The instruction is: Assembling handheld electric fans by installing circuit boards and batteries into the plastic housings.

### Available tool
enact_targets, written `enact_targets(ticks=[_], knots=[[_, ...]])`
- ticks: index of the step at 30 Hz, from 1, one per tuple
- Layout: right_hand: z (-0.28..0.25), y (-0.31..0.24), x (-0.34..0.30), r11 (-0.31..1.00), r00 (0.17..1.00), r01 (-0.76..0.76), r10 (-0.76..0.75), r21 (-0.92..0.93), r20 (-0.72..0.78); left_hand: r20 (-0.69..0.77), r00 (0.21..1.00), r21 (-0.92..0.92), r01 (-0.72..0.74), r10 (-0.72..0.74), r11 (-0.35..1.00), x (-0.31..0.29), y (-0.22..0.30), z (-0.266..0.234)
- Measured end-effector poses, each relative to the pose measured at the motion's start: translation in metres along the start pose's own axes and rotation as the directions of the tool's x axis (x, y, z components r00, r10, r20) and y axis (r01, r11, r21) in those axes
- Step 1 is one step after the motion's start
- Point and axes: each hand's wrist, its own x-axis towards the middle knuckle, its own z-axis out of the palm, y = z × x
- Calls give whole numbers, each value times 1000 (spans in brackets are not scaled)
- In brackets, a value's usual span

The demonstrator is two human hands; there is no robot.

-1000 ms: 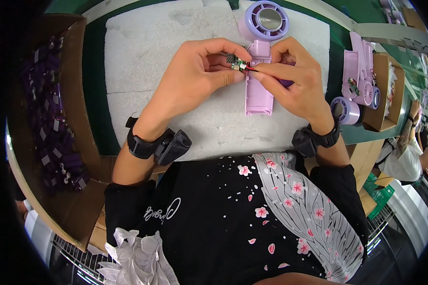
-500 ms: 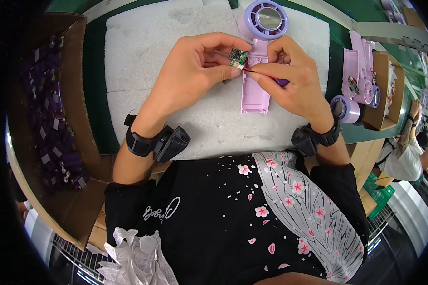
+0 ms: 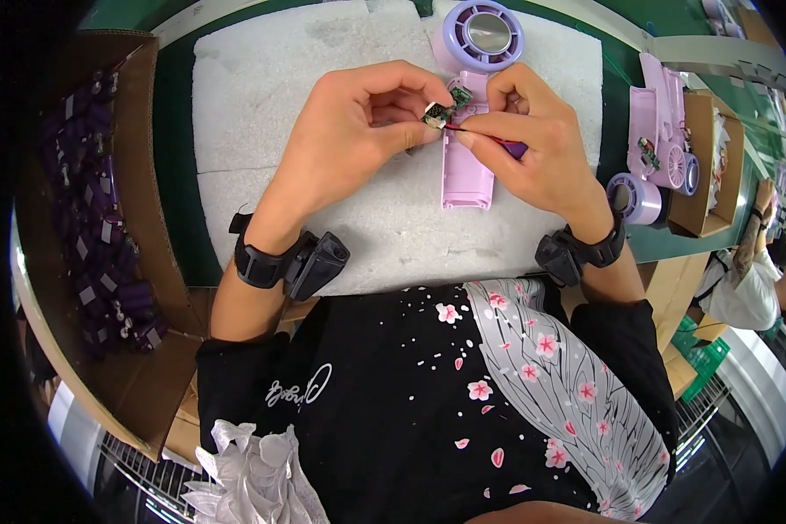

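Circuit board | left hand totally pinching it, thumb vs finger, at left edge of pink housing | right hand clamped on red wire

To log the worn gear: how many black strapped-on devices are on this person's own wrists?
2: the left wrist device, behind the left hand, and the right wrist device, behind the right hand. Neither is hidden.

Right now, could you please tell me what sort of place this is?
It is probably a small-electronics assembly workshop: the left hand holds a circuit board near an open pink housing, similar pink parts lie off to the right, and a cardboard box of purple cylinders stands at the left.
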Motion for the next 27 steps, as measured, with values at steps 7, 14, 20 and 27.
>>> enact_targets(ticks=[7,14,20,27], knots=[[3,2,0,1000,999,5,-4,6,-35,-50,998,75,-28,32,997,0,-4,3],[3,3,0,996,994,29,-20,83,-108,-22,949,327,-292,316,899,3,-8,9],[6,3,1,999,982,6,1,38,-191,-101,926,365,-306,364,879,1,-15,16],[7,4,-1,1000,971,8,-13,-23,-237,-139,940,263,-269,312,927,2,-13,17]])
